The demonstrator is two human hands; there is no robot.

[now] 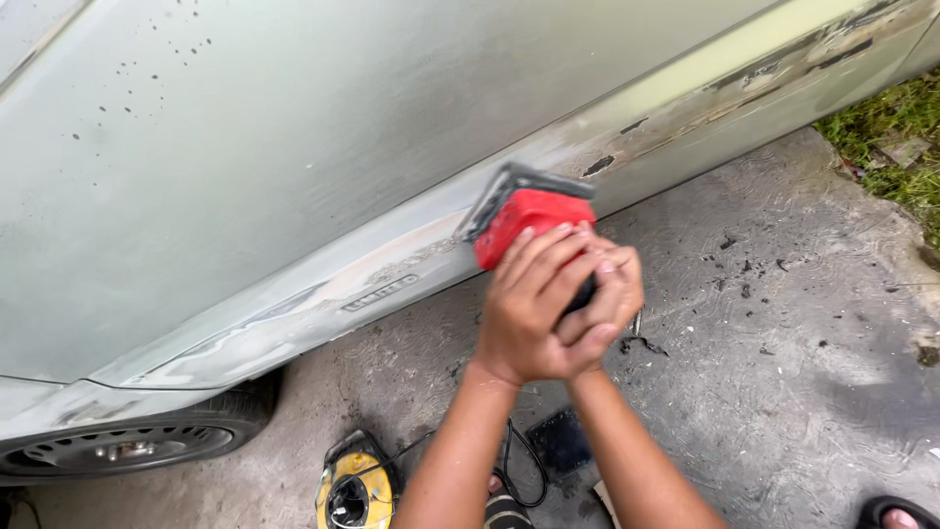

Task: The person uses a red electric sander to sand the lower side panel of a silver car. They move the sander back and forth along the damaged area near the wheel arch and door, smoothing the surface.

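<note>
- The red sander (529,220) sits pressed against the car's lower sill (392,279), just beyond our hands.
- Our left hand (524,309) wraps over its near end, the right hand (612,294) clasped alongside, both closed tight on it.
- The sill's long axis runs left-near to right-far.

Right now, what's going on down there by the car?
A person grips a red power sander with a dark base pad in both hands, the left hand and right hand clasped together, pressing it against the worn lower sill of a pale grey-green car body. The paint there is scuffed and rusted in patches. On the concrete ground below lie a yellow-and-black cord reel and a black cable.
</note>
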